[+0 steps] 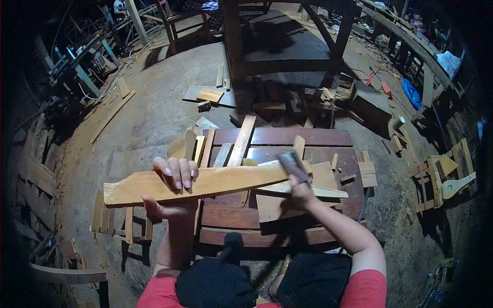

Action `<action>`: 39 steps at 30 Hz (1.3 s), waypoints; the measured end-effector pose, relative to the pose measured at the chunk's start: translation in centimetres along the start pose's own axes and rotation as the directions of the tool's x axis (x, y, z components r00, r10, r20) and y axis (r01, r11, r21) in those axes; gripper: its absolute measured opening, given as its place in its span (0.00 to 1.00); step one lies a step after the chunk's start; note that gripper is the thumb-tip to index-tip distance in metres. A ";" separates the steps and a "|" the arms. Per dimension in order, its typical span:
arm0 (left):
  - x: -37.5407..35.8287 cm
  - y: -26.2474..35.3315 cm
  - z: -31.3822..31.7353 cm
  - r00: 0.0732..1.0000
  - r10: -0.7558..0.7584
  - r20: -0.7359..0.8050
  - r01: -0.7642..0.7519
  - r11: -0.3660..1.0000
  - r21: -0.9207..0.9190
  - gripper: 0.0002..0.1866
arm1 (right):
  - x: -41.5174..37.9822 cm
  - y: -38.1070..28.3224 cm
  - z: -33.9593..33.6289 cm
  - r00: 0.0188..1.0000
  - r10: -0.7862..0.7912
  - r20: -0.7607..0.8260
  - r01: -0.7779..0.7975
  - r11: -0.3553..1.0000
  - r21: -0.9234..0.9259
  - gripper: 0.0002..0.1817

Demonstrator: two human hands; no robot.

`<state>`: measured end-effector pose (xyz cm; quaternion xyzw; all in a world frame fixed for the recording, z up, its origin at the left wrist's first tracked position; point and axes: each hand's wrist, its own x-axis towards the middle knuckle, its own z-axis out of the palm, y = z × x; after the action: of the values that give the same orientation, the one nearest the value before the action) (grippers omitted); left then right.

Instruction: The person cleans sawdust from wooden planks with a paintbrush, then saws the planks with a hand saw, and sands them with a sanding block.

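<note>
A long shaped wooden board [231, 180], curved along its lower edge and stepped at the left end, lies across my view above the bench. My left hand [177, 172] grips it left of the middle, fingers over the upper edge and thumb at the lower edge. At the board's right end my right hand [302, 193] is closed around a dark rectangular block [293, 165], smeared by motion, which overlaps the wood there. Beneath that end rest a pale wooden strip [328, 193] and a flat wooden piece [272, 209].
The low reddish slatted bench [231, 220] bears several loose wood strips. Beyond it stands a large dark wooden frame [287, 66]. Cut pieces [209, 95] lie on the floor ahead. A wood rack [444, 179] stands right, with a red-and-black cable [385, 87] farther back.
</note>
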<state>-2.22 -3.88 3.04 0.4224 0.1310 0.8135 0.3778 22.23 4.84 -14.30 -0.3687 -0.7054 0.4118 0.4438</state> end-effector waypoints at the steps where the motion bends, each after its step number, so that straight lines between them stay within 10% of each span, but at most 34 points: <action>1: -0.1 0.0 -0.1 1.000 0.000 -0.003 0.000 1.000 -0.004 0.28 | 0.3 0.2 -2.1 1.000 -0.031 0.004 0.031 0.985 -0.168 0.23; 2: -0.2 0.1 -0.3 1.000 -0.001 -0.018 0.002 1.000 0.004 0.28 | 0.0 1.0 -3.6 0.998 -0.016 -0.056 -0.007 0.922 -0.388 0.22; 6: -0.4 0.1 -0.2 0.999 0.025 -0.031 -0.023 0.998 0.053 0.27 | 0.5 2.2 -2.3 0.944 0.319 -0.081 -0.329 0.921 -0.209 0.21; 9: -0.3 0.0 -0.6 0.997 0.021 -0.073 -0.017 0.998 0.061 0.27 | 2.7 -7.4 1.9 0.984 -0.057 0.172 0.070 0.995 -0.071 0.22; 13: -0.4 0.1 -0.4 0.998 0.018 -0.059 -0.014 0.998 0.057 0.27 | 1.8 -9.2 2.5 0.951 -0.215 0.220 0.211 0.977 0.042 0.22; 17: -0.6 0.3 -0.6 0.988 0.011 -0.151 0.006 0.994 0.111 0.25 | 1.1 0.2 -2.4 0.992 -0.127 0.026 0.130 0.979 -0.158 0.21; 19: -0.7 0.3 -1.0 0.987 0.005 -0.160 0.011 0.995 0.104 0.25 | 0.7 3.4 -5.0 0.973 0.212 -0.092 -0.231 0.868 -0.440 0.21; 22: -0.7 0.3 -0.9 0.986 0.010 -0.166 0.006 0.995 0.096 0.25 | 1.2 0.2 -2.7 0.920 0.378 -0.104 -0.392 0.891 -0.230 0.21; 25: -0.7 0.3 -0.9 0.988 0.006 -0.151 0.011 0.994 0.111 0.25 | 2.1 -6.2 0.9 0.987 -0.102 0.124 0.116 0.988 -0.105 0.22; 29: -0.7 0.4 -0.4 0.991 0.001 -0.134 0.013 0.994 0.106 0.25 | 1.6 -4.8 -0.4 0.968 -0.179 0.175 0.182 0.983 0.002 0.22; 33: -0.9 0.3 -0.7 0.987 0.001 -0.160 0.018 0.993 0.118 0.25 | 1.2 2.6 -4.5 0.997 0.060 -0.040 -0.069 0.957 -0.281 0.22; 35: -0.8 0.3 -0.6 0.974 0.011 -0.228 0.024 0.989 0.149 0.26 | 1.9 2.1 -4.7 0.837 0.537 -0.103 -0.506 0.692 -0.515 0.21; 39: -0.7 0.2 -0.7 0.974 0.007 -0.227 0.019 0.993 0.113 0.26 | 1.9 -2.7 1.2 0.987 0.046 0.152 -0.069 0.987 0.146 0.20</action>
<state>-2.63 -4.46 2.31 0.3470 0.2210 0.8464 0.3380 20.09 5.18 -11.52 -0.3228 -0.6923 0.5026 0.4048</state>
